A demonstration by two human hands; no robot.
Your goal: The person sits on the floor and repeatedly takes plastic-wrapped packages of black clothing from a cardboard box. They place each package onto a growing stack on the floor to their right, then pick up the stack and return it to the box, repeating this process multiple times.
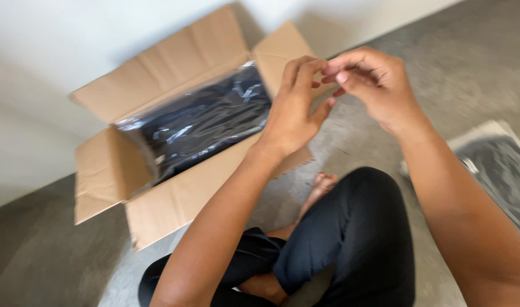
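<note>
We sit beside the opened cardboard box (174, 148), its dark plastic-wrapped bundle (200, 122) not yet lifted out, our left hand (291, 111) and right hand (374, 85) meeting above its near flap, fingertips pinched together (whether on anything, we cannot tell).

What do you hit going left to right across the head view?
Open brown cardboard box holding glossy black plastic-wrapped packs → left hand → right hand, fingertips meeting the left's → flat clear-wrapped dark pack on the grey floor at the right edge.
</note>
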